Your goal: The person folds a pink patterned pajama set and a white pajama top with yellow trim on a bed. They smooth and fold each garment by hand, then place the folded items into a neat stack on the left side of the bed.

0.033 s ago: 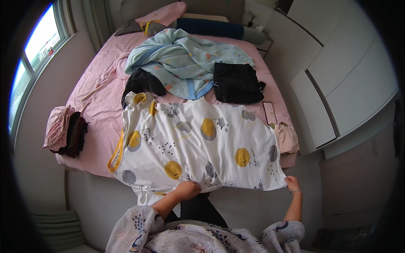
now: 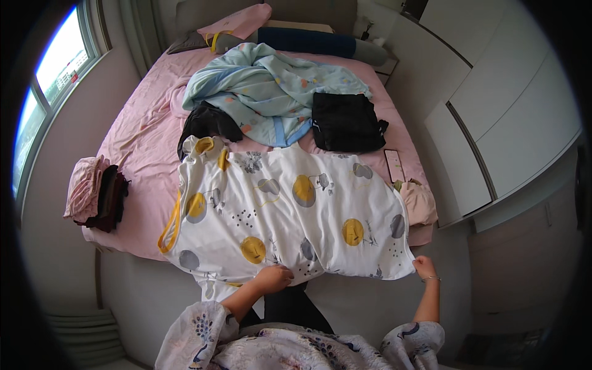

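A white garment (image 2: 280, 216) printed with yellow and grey shapes lies spread over the near end of the bed, its lower edge hanging past the mattress. It looks like a sleeveless dress, with yellow trim (image 2: 169, 228) along its left end. My right hand (image 2: 424, 267) pinches the garment's near right corner and holds it out to the right. At the middle of the near edge, my left hand (image 2: 274, 279) has its fingers curled on the cloth, gripping it; the fingertips are partly hidden.
Folded clothes (image 2: 92, 194) are stacked at the bed's left edge. Beyond the garment lie a light-blue quilt (image 2: 265, 86), a folded black garment (image 2: 348, 123) and a crumpled black cloth (image 2: 213, 123). A phone (image 2: 393, 165) and a pale pink bundle (image 2: 419, 203) are at right.
My right hand has shifted very slightly left with the garment's corner. My left hand stays where it was.
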Available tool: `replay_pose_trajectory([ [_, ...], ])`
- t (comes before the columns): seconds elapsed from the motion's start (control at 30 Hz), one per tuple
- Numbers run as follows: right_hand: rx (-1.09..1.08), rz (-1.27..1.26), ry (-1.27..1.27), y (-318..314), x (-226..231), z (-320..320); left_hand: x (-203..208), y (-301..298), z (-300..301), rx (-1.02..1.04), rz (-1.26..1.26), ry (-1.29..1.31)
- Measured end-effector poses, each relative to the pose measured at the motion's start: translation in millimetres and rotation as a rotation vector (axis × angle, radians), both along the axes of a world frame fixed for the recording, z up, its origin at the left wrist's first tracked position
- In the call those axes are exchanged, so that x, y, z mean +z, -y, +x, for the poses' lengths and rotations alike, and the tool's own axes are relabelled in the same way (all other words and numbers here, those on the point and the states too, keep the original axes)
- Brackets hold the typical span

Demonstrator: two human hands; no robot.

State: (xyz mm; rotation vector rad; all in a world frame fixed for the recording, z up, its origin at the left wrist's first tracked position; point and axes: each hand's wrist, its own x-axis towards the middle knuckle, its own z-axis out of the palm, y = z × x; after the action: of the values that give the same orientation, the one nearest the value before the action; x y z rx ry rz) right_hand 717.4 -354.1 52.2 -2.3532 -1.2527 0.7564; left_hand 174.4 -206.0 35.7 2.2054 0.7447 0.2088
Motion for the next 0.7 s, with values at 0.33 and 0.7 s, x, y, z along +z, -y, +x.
replay_pose_trajectory([
  [0.33, 0.123, 0.462, 0.078, -258, 49, -115, 31, -66, -52, 0.531, -0.125, 0.166],
  [0.7, 0.063, 0.330, 0.591, -397, -27, -141, 24, -162, -53, 0.750, -0.123, 0.272],
])
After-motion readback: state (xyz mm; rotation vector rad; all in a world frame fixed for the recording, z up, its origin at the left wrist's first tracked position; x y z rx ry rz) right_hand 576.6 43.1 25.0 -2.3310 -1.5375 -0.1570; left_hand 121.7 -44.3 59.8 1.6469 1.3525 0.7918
